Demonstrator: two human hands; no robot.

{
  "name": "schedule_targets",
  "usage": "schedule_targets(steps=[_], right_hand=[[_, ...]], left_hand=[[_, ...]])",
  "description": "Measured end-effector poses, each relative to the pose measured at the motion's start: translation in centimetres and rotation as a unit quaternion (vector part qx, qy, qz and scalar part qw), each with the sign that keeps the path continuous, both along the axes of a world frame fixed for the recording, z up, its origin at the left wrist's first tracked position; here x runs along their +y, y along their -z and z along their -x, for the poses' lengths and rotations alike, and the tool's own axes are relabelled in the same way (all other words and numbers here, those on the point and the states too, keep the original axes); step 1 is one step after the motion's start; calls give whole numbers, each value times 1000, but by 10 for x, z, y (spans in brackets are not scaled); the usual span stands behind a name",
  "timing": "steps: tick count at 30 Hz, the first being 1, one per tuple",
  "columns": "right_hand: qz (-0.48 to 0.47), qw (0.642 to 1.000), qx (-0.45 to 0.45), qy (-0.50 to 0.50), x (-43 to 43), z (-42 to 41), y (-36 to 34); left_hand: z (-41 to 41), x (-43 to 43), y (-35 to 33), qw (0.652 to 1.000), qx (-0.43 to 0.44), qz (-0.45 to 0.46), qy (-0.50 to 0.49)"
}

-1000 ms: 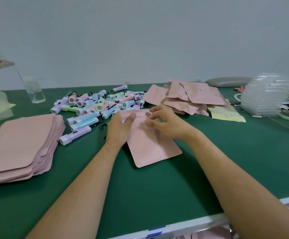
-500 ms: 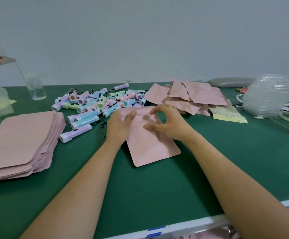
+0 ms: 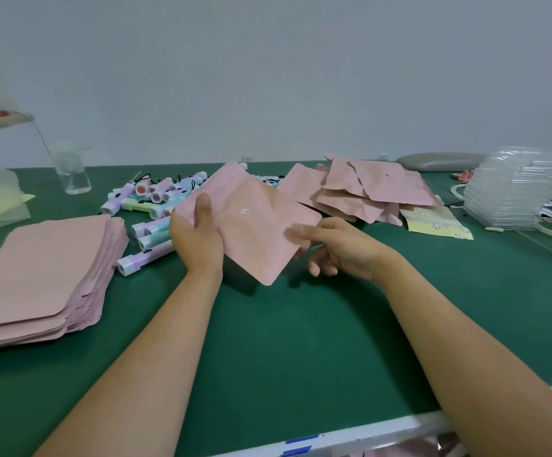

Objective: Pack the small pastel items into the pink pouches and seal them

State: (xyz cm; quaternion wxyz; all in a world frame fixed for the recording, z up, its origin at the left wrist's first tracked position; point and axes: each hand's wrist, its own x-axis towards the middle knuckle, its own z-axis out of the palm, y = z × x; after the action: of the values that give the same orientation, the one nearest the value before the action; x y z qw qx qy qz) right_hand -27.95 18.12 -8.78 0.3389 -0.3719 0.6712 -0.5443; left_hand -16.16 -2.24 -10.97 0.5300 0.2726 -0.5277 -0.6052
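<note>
Lifting is the main change: half a second ago the pink pouch [image 3: 255, 232] lay flat on the green table [image 3: 301, 341] with both hands pressing along its far end, and now it is held up above the table, with its shadow on the cloth beneath it.

The left hand [image 3: 199, 239] grips the pouch's left long edge, thumb laid across the front face and fingers hidden behind. The right hand [image 3: 337, 249] pinches the near-right end, thumb on top and the other fingers curled underneath.

The pouch is turned corner-down like a diamond. Its long axis runs from far left to near right, and the end with the closure ridge points far-left, toward the heap of pastel items [image 3: 156, 196]. A small white dot [image 3: 244, 211] shows near the middle of the face turned to the camera.

Left of the hands lies a stack of flat pouches [image 3: 37, 268]. A loose pile of pouches [image 3: 367, 192] sits far right of the held one, with stacked clear plastic trays [image 3: 515, 186] beyond it.
</note>
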Motion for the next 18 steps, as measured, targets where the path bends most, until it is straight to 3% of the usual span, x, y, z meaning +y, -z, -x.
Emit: schedule_targets(steps=[6,10,15,18], right_hand=[[68,996,30,45,-12,-3,4],[110,988,50,99,-22,-6,6],[99,994,-7,33,-26,-13,12],[118,992,-15,51,-33,-17,18]], left_hand=[[-1,2,-3,982,71,-56,163],[4,6,1,956,10,5,293],[5,10,4,950,26,41,310],[4,8,4,946,24,25,323]])
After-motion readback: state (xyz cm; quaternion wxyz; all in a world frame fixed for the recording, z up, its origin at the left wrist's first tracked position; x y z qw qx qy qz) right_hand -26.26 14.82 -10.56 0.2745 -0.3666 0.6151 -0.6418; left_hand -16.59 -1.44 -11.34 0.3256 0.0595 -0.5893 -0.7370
